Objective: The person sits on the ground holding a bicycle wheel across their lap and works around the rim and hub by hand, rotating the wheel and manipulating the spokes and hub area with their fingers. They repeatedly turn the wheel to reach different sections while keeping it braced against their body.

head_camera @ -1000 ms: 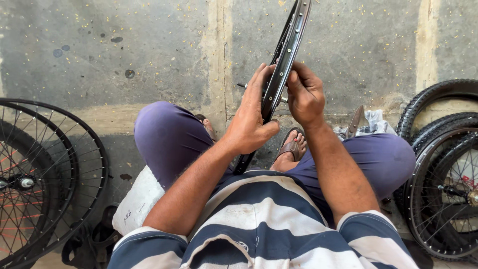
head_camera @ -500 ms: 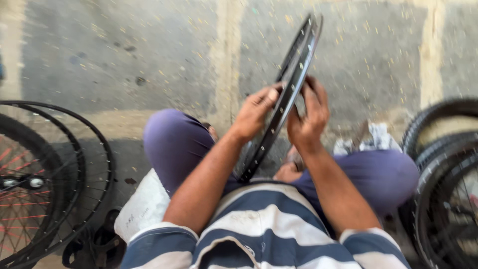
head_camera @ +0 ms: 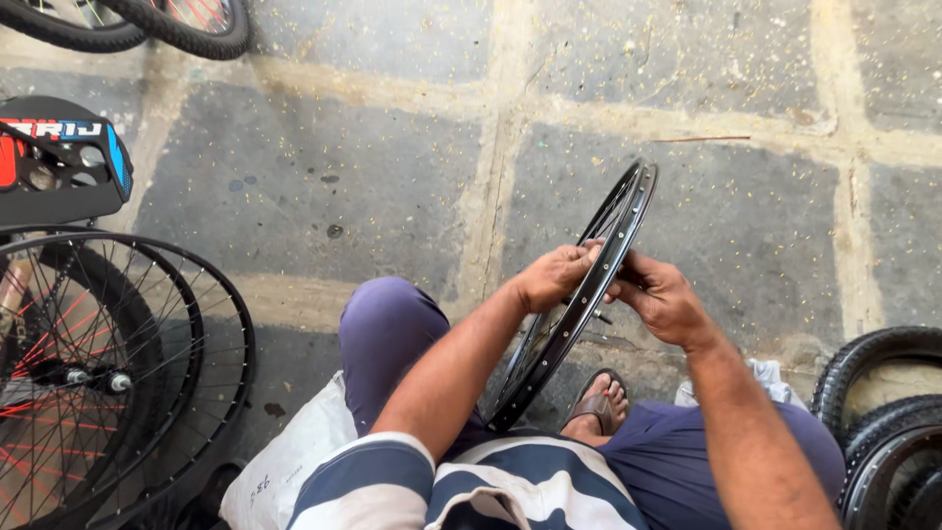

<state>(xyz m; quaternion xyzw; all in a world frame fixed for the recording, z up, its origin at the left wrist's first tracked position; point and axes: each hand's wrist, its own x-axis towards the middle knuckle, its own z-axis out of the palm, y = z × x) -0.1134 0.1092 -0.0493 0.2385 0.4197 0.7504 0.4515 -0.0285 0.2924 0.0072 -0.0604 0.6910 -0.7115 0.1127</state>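
A bare black metal bicycle rim (head_camera: 587, 294) stands tilted on edge between the seated person's knees, its lower end near the lap and its upper end over the grey stone-slab floor (head_camera: 343, 177). The left hand (head_camera: 551, 278) curls around the rim's left side, fingers closed on it; the right hand (head_camera: 659, 296) grips the opposite side, seemingly pinching something small at the rim, though this is hard to make out. Spoked black wheels (head_camera: 108, 363) lean at the floor's left edge, black rubber tyres (head_camera: 883, 412) at its right edge.
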